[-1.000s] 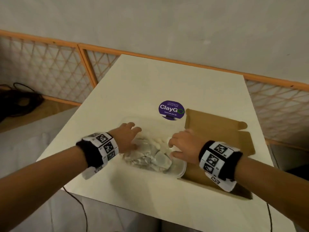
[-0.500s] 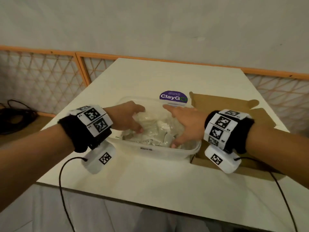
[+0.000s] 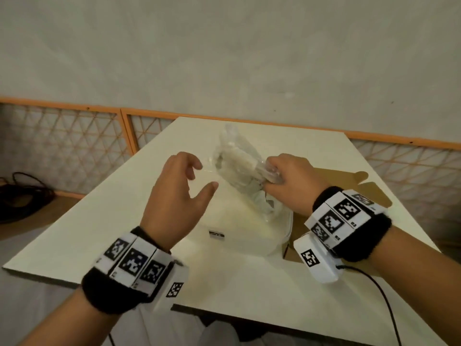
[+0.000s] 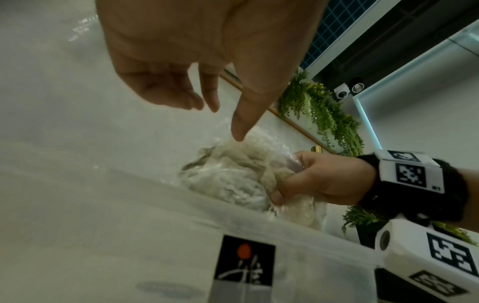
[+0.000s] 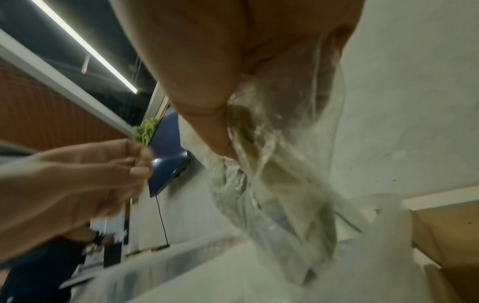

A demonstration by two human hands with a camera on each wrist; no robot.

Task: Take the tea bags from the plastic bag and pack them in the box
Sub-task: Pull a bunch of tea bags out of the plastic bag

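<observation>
your left hand (image 3: 174, 196) hangs open on the left, fingers loosely spread and holding nothing, its thumb tip just short of the plastic bag (image 3: 239, 166). the bag is up in the air above the clear tub (image 3: 279, 236) on the bench (image 3: 104, 221), its free end rising toward the far side and a loose tail trailing down toward the tub. treat it as light, limp and slick: the thin film crumples and will slide through a lazy pinch. the tea bags (image 4: 233, 176) inside read as soft, pale, bunched-up pouches that likely tear if you yank them. to the right, your right hand (image 3: 289, 181) is clenched around the gathered middle of the bag, tea bags bunched in the fist. take the free film end with the left, find the mouth, and draw the pouches out by their bodies. the cardboard box (image 3: 349, 193) lies open at the far right, just beside the tub.
</observation>
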